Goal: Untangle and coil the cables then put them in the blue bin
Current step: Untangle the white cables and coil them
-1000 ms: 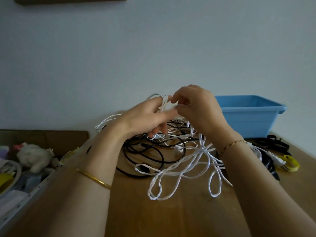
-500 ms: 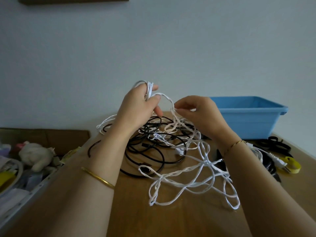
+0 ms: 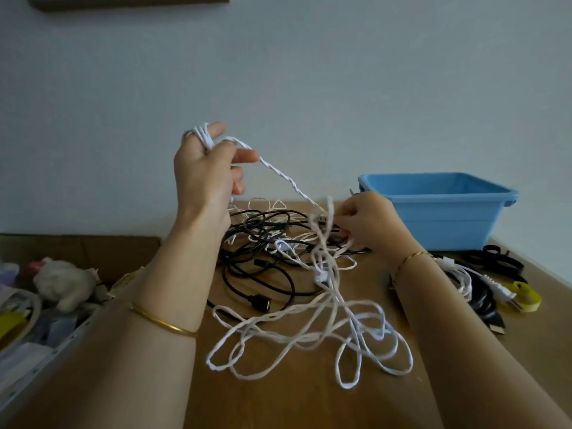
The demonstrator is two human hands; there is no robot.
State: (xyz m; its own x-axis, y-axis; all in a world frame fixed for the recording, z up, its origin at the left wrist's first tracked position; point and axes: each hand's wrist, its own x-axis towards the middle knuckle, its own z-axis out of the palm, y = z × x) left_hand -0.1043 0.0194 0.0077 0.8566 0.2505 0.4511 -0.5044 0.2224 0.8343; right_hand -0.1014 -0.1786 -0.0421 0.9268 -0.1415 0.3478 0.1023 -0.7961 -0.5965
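A tangled white cable [image 3: 312,332] sprawls in loose loops over the wooden table [image 3: 278,404], mixed at the back with black cables [image 3: 257,243]. My left hand [image 3: 204,171] is raised high and holds several turns of the white cable wound around its fingers. A taut twisted strand runs down from it to my right hand [image 3: 368,224], which pinches the white cable low over the heap. The blue bin [image 3: 439,209] stands at the back right, just behind my right hand.
Coiled black cables [image 3: 495,261], a white plug lead [image 3: 498,289] and a yellow strap [image 3: 526,297] lie at the right edge. A cardboard box with a plush toy [image 3: 65,281] and clutter sits left of the table. The wall is close behind.
My left hand has risen with the wound white cable. My right hand has dropped down and right to the heap, stretching a strand between them; the loose loops shifted nearer.
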